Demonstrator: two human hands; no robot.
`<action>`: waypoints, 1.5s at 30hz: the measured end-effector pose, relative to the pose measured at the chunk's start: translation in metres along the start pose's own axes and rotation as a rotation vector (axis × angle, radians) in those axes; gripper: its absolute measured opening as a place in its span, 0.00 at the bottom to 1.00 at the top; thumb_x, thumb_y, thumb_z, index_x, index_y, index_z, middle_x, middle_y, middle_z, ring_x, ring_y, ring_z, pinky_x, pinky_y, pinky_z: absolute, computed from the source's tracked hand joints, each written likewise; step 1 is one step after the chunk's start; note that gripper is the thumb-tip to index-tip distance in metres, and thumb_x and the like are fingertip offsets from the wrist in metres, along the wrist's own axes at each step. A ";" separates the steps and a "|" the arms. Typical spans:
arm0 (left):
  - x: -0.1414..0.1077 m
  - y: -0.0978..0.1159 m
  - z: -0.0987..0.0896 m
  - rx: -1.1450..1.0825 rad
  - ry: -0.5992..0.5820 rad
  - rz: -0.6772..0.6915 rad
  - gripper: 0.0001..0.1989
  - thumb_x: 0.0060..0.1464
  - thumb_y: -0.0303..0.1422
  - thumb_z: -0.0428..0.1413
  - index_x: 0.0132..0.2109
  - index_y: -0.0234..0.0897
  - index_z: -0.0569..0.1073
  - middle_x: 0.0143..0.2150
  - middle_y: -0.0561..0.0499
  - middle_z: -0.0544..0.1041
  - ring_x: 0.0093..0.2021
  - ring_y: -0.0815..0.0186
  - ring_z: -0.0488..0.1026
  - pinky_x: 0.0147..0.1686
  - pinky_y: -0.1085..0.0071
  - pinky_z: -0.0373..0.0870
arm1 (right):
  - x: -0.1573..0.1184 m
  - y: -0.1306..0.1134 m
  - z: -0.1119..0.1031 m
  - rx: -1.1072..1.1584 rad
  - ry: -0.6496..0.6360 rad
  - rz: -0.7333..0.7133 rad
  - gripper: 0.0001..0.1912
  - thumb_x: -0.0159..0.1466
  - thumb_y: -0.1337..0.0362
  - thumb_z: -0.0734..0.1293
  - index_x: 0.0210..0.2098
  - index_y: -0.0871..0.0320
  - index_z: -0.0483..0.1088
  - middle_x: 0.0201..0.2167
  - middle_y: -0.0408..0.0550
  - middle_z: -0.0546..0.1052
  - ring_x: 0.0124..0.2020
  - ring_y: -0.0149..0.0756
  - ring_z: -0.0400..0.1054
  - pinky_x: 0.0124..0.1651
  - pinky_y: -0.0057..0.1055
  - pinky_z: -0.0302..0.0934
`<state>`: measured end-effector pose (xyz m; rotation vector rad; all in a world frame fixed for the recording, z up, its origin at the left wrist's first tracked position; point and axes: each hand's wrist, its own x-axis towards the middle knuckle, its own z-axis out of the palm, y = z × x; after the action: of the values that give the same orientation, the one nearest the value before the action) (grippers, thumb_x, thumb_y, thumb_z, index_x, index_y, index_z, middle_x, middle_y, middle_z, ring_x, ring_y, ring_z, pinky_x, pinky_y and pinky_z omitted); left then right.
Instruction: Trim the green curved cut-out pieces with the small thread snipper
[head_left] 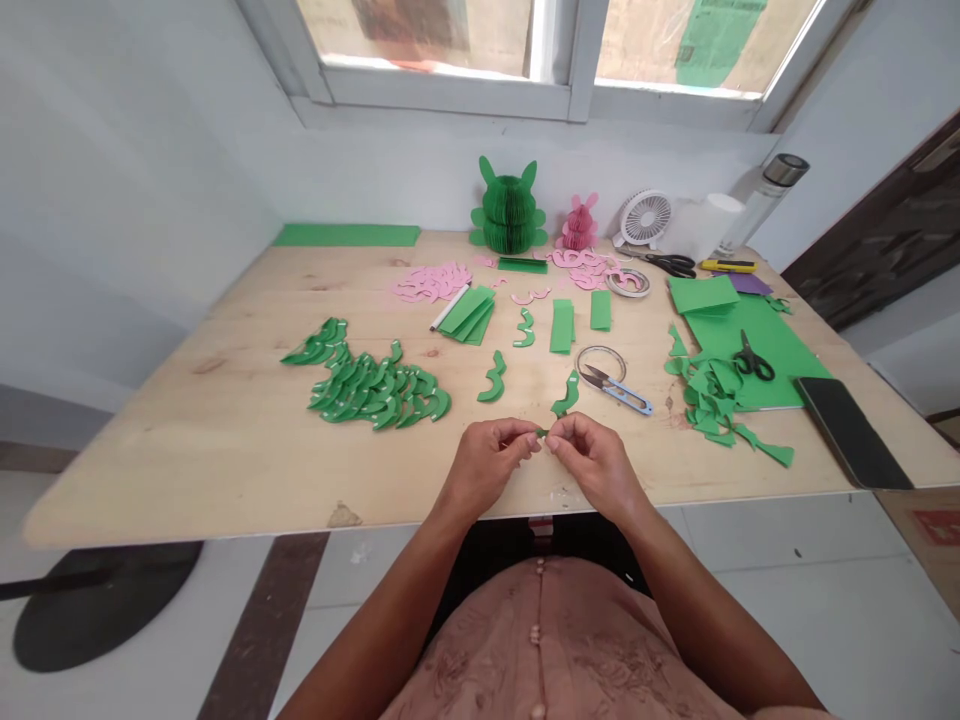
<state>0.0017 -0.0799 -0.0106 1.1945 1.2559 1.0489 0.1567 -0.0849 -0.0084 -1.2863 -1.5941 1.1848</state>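
Observation:
Near the front edge of the table, my left hand (pixel 491 455) and my right hand (pixel 592 458) pinch a small green paper piece (pixel 541 433) between their fingertips. Most of that piece is hidden by the fingers. Just above my right hand lies a wavy green cutout (pixel 567 393). Another wavy cutout (pixel 493 378) rests up and to the left, with a third (pixel 524 328) farther back. Blue-handled snips (pixel 628 394) lie across a tape ring (pixel 579 360) to the right. A large pile of green cutouts (pixel 367 390) spreads on the left.
Green scraps (pixel 712 395), black scissors (pixel 752 360) and a phone (pixel 853 432) lie at the right. Folded green strips (pixel 562 326) and pink cutouts (pixel 431 283) sit mid-table. A green paper figure (pixel 508 215), a pink one (pixel 579 225) and a fan (pixel 645 218) stand at the back.

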 end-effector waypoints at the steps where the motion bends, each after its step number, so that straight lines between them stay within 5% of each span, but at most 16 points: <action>1: 0.000 0.000 0.000 0.022 0.012 0.001 0.06 0.42 0.32 0.59 0.28 0.37 0.80 0.22 0.50 0.76 0.22 0.68 0.68 0.21 0.75 0.65 | -0.001 -0.003 0.000 -0.019 0.014 -0.028 0.07 0.60 0.61 0.62 0.29 0.57 0.66 0.21 0.40 0.67 0.22 0.28 0.58 0.25 0.25 0.54; 7: 0.000 0.005 -0.002 0.088 -0.025 0.028 0.06 0.42 0.30 0.58 0.28 0.39 0.80 0.25 0.51 0.77 0.26 0.66 0.70 0.24 0.76 0.64 | -0.006 -0.012 0.001 -0.216 0.065 -0.287 0.06 0.62 0.65 0.59 0.31 0.56 0.65 0.38 0.50 0.73 0.30 0.32 0.65 0.32 0.28 0.58; 11: -0.002 0.009 -0.001 0.096 -0.034 0.027 0.05 0.42 0.30 0.58 0.27 0.39 0.79 0.24 0.52 0.77 0.26 0.66 0.70 0.26 0.75 0.65 | -0.006 -0.006 0.002 -0.351 0.046 -0.318 0.07 0.64 0.65 0.57 0.33 0.56 0.65 0.37 0.49 0.73 0.28 0.31 0.65 0.33 0.29 0.59; 30: -0.003 -0.002 0.007 -0.200 0.053 -0.124 0.06 0.39 0.32 0.62 0.27 0.33 0.76 0.21 0.52 0.73 0.23 0.70 0.68 0.23 0.76 0.64 | -0.004 0.005 0.004 -0.370 0.083 -0.269 0.07 0.64 0.63 0.57 0.33 0.56 0.65 0.29 0.46 0.71 0.30 0.33 0.66 0.34 0.27 0.60; 39: -0.005 -0.002 0.014 -0.263 0.179 -0.094 0.05 0.39 0.30 0.62 0.26 0.33 0.75 0.22 0.54 0.73 0.23 0.73 0.66 0.24 0.76 0.64 | -0.006 -0.002 0.009 -0.252 0.241 -0.257 0.06 0.63 0.65 0.59 0.31 0.57 0.65 0.29 0.45 0.70 0.30 0.32 0.64 0.32 0.28 0.59; 45: -0.006 -0.003 0.020 -0.354 0.185 -0.071 0.05 0.40 0.30 0.62 0.27 0.33 0.75 0.22 0.53 0.73 0.23 0.72 0.66 0.24 0.75 0.64 | -0.006 -0.001 0.014 -0.186 0.213 -0.156 0.05 0.61 0.64 0.61 0.29 0.57 0.65 0.25 0.42 0.69 0.24 0.29 0.61 0.28 0.26 0.57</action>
<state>0.0213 -0.0877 -0.0142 0.7924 1.1813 1.2887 0.1449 -0.0936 -0.0114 -1.3287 -1.6416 0.7914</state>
